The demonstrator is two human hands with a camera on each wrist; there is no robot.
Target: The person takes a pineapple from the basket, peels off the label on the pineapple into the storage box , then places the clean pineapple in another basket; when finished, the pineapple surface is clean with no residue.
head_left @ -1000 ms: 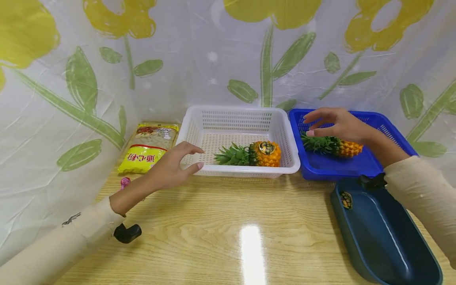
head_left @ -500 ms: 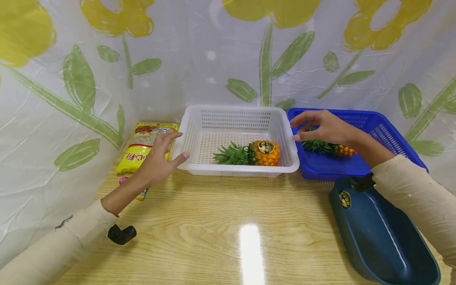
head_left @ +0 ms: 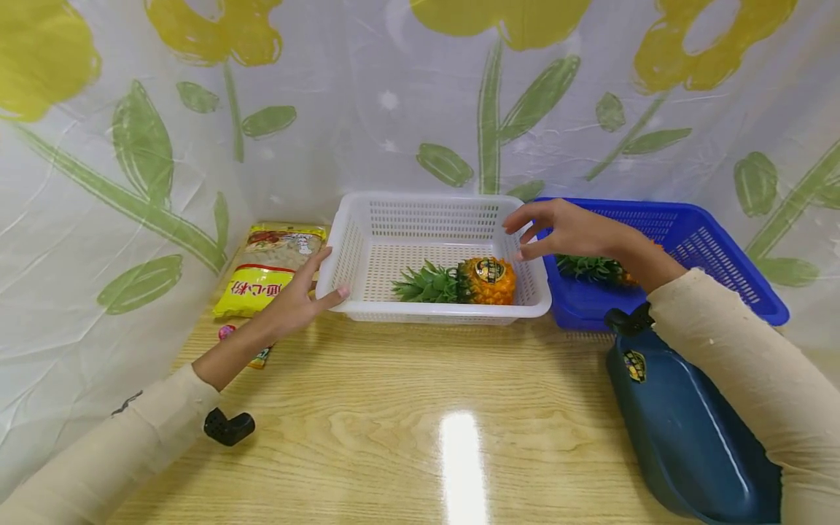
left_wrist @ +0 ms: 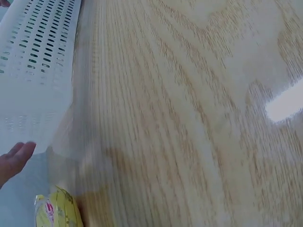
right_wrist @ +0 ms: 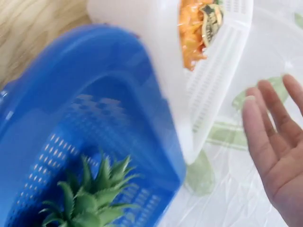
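My left hand (head_left: 292, 302) is at the left end of the white perforated basket (head_left: 433, 311), thumb and fingers spread right by its rim. In the left wrist view, fingertips (left_wrist: 21, 153) show beside the basket wall. A small orange pineapple (head_left: 500, 290) with a black-and-gold label and green leaves lies inside this basket. My right hand (head_left: 571, 230) hovers over the basket's right end, fingers loosely bent with nothing between them. Under the right forearm, a blue basket (head_left: 735, 255) holds another pineapple (head_left: 580, 267), its fruit partly hidden by the wrist.
A yellow pasta bag (head_left: 256, 281) lies left of the white basket. Small candy packets (head_left: 260, 359) sit partly behind the left wrist. A dark teal tub (head_left: 676, 415) with a gold label stands front right, partly covered by the right sleeve. A flowered curtain (head_left: 328, 109) hangs behind.
My right hand has moved left from over the blue basket to the white basket's right end. My left hand has drawn back left to that basket's left rim. The pineapples stay put.
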